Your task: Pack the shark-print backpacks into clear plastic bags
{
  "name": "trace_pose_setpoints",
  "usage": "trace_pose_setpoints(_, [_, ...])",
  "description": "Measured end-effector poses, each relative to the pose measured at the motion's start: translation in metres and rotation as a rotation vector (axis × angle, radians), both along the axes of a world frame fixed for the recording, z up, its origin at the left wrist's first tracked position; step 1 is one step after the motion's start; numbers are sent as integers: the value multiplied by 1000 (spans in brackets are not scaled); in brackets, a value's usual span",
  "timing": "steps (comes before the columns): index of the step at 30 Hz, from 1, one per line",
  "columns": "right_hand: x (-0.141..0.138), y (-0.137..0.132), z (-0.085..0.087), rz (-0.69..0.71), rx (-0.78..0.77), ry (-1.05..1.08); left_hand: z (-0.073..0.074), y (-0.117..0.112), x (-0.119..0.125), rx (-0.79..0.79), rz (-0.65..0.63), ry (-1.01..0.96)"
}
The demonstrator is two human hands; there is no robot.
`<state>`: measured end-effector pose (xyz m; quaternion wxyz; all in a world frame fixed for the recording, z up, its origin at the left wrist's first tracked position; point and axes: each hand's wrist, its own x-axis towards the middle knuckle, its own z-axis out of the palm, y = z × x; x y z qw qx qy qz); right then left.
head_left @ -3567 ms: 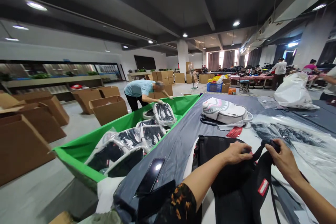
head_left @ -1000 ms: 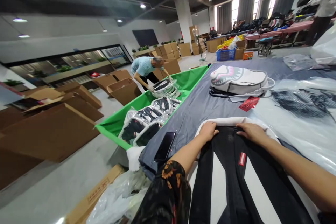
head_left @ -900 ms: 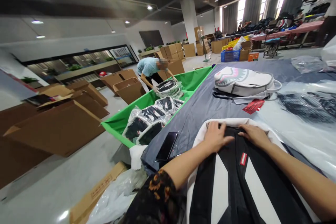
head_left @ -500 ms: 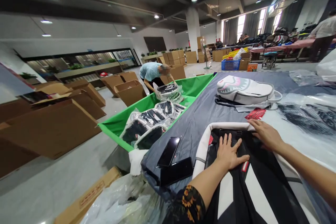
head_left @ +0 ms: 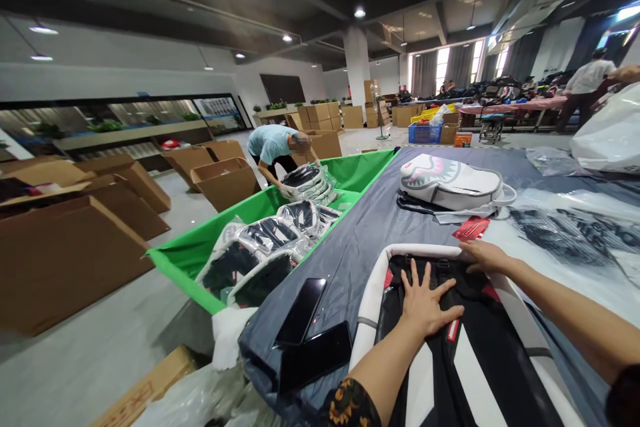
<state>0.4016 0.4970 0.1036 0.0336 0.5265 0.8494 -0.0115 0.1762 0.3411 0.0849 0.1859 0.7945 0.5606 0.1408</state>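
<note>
A white-and-black backpack (head_left: 505, 340) lies back-panel up on the grey-covered table, its lower part cut off by the frame. My left hand (head_left: 425, 300) rests flat on the black panel near the top, fingers spread. At the upper right corner, my right hand (head_left: 485, 257) is closed over the white rim, fingers on the outer side and thumb toward the panel. Just beyond those fingertips lies a red tag (head_left: 471, 228). Farther back sits another white backpack (head_left: 450, 180) with a shark-mouth print.
Two dark phones (head_left: 303, 310) lie left of the backpack. A green-sided bin (head_left: 185, 267) holds several plastic-wrapped backpacks (head_left: 260, 233); a person (head_left: 273, 143) bends over it. Cardboard boxes (head_left: 70, 260) stand at left. Clear plastic bags (head_left: 590, 220) cover the table's right side.
The view has shifted slightly, so the surroundings appear farther left and a little lower. My left hand stays spread on the panel; my right hand remains at the rim with its fingers more bent.
</note>
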Motion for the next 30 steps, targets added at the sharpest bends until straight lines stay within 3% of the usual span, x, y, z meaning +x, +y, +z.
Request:
trace_pose_setpoints(4, [-5, 0, -6, -57, 76, 53, -9, 5, -1, 50, 44, -3])
trace_pose_setpoints(9, [-16, -5, -7, -113, 190, 82, -13, 29, 0, 74, 75, 26])
trace_pose_setpoints(12, [-17, -51, -7, -67, 228, 74, -14, 41, 3, 120, 92, 63])
trace_pose_setpoints(16, [-29, -154, -32, 270, 398, 156, -11, 51, 9, 170, 133, 74])
trace_pose_setpoints(18, [-42, -193, -49, 354, 461, 172, -1, 50, 9, 186, 148, 49])
trace_pose_setpoints(20, [-53, -212, -62, 337, 480, 149, 14, 41, 4, 188, 123, -9])
trace_pose_setpoints(22, [-59, -213, -72, 293, 487, 145, 31, 19, -5, 155, 29, -67])
trace_pose_setpoints(25, [-61, -204, -80, 287, 475, 191, 49, -31, -19, 97, -346, -83])
trace_pose_setpoints(28, [-60, -201, -82, 274, 423, 206, 42, -77, -22, 195, -782, 60])
trace_pose_setpoints(30, [-62, -201, -79, 220, 376, 234, 26, -92, -16, 298, -943, 195])
